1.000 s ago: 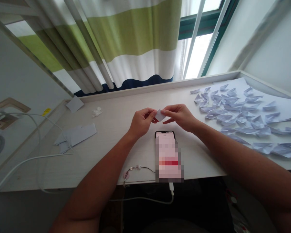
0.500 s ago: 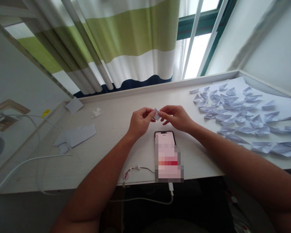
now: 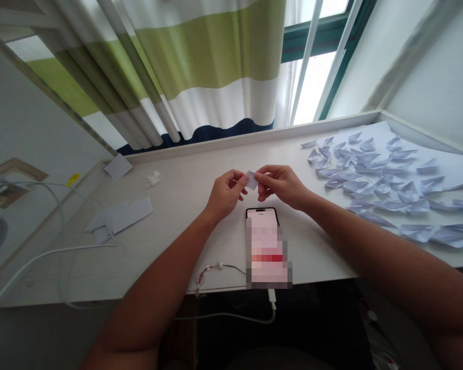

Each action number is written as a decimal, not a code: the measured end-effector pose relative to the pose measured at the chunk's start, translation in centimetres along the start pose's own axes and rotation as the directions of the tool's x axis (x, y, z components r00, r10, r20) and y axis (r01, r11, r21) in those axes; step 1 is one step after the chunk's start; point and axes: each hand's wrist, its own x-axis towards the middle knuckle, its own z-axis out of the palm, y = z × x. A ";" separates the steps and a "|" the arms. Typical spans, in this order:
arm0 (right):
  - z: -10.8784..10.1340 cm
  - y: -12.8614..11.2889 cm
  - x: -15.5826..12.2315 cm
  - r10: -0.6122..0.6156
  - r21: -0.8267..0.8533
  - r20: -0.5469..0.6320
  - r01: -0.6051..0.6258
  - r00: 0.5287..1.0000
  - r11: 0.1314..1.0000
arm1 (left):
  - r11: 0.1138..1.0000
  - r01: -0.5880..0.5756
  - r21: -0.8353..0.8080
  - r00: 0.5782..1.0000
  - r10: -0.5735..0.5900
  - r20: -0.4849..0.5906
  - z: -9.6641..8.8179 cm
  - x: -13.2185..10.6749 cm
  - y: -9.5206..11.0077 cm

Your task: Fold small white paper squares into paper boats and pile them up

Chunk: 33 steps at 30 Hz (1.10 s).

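Observation:
A small square of folded white paper (image 3: 252, 181) is pinched between my two hands above the desk. My left hand (image 3: 227, 191) grips its left corner between thumb and fingers. On the opposite corner, my right hand (image 3: 281, 185) is closed with thumb and forefinger. Just below the hands lies a phone (image 3: 260, 226) with its screen lit and partly pixelated. To the right, many folded paper boats (image 3: 378, 172) are spread over the desk, some of them on large white sheets (image 3: 453, 167).
Loose paper pieces (image 3: 129, 216) and a small paper square (image 3: 118, 166) lie at left, near a crumpled tissue (image 3: 153, 179). A beaded strap (image 3: 202, 275) and a charging cable (image 3: 272, 299) run from the phone. White cables (image 3: 54, 252) cross the left side. A raised rim (image 3: 216, 140) borders the desk's back.
The folded paper has turned slightly and more of its face shows between the fingers. My right hand has shifted a little; both hands stay in nearly the same place.

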 end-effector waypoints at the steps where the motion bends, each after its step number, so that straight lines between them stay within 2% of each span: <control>1: -0.1 0.0 0.0 0.006 0.003 -0.011 -0.006 1.000 1.000 | 1.000 0.009 0.010 1.000 -0.009 0.001 0.0 0.0 0.0; 6: -0.4 0.3 0.2 0.035 -0.029 -0.018 -0.035 0.999 0.999 | 0.997 0.069 -0.019 0.997 -0.068 0.021 0.0 -0.1 -0.2; 11: -0.4 0.7 0.3 0.006 -0.047 -0.023 -0.007 1.000 0.999 | 0.982 0.136 -0.130 0.991 -0.133 0.024 -0.1 -0.1 -0.5; 14: -0.6 0.7 0.3 -0.012 -0.077 -0.020 0.010 1.000 0.997 | 0.980 0.151 -0.130 0.988 -0.147 0.043 -0.4 0.0 -0.4; 18: -0.9 0.8 0.4 -0.069 -0.182 -0.034 0.061 0.997 0.981 | 0.995 0.077 -0.059 0.997 -0.076 0.029 -0.9 0.2 -0.4; 21: -0.8 0.9 0.4 -0.100 -0.190 -0.005 0.097 0.995 0.977 | 1.000 -0.011 0.013 1.000 0.011 0.013 -1.2 0.4 -0.6; 23: -0.7 1.0 0.4 -0.107 -0.183 0.006 0.106 0.994 0.977 | 1.000 -0.025 -0.003 0.999 0.025 0.030 -1.2 0.5 -0.8; 26: -0.6 1.1 0.4 -0.129 -0.180 -0.002 0.127 0.992 0.975 | 0.995 0.043 -0.092 0.998 -0.038 0.053 -0.9 0.5 -0.8; 33: -0.3 0.7 0.3 -0.220 -0.113 -0.046 0.214 0.974 0.970 | 0.938 0.185 -0.294 0.982 -0.184 0.031 -0.5 0.2 0.0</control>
